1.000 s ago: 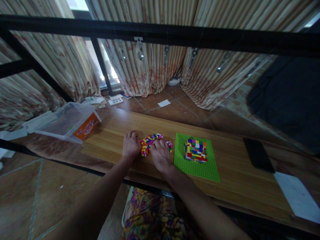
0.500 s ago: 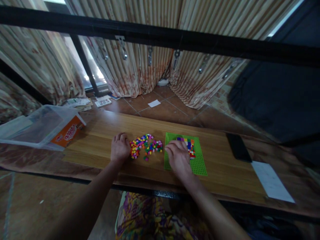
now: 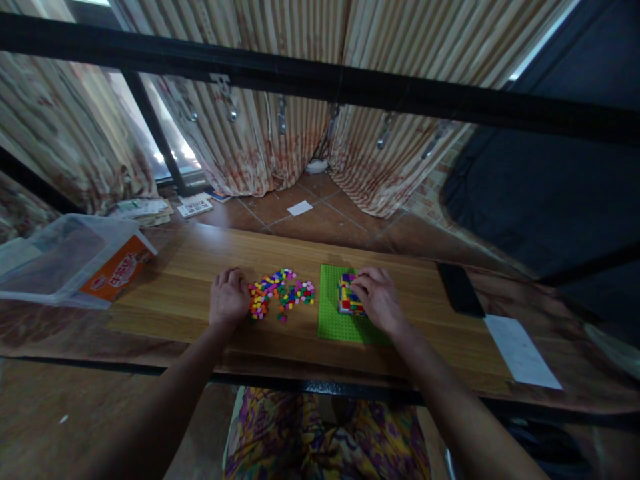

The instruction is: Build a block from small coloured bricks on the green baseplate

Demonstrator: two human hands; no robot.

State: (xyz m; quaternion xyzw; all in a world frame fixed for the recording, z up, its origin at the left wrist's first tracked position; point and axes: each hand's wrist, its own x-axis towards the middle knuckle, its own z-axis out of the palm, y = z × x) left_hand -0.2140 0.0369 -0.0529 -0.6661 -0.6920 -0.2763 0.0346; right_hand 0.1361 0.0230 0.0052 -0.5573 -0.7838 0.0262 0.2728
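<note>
A heap of small coloured bricks (image 3: 283, 291) lies on the wooden table (image 3: 200, 267). My left hand (image 3: 228, 297) rests curled at the heap's left edge, fingers closed; what they hold, if anything, is hidden. To the right lies a green baseplate (image 3: 333, 319) with a multicoloured brick block (image 3: 347, 298) built on it. My right hand (image 3: 377, 299) is on top of that block, fingertips pinched against its upper right part, covering much of it.
A clear plastic box with an orange label (image 3: 75, 260) sits at the table's left end. A black phone (image 3: 459, 289) and a white paper sheet (image 3: 520, 342) lie at the right. A black metal bar (image 3: 320, 77) crosses overhead; curtains hang behind.
My right hand moved from the loose brick heap rightwards onto the block on the green baseplate. My left hand stayed at the heap's left edge. The view shifted a little.
</note>
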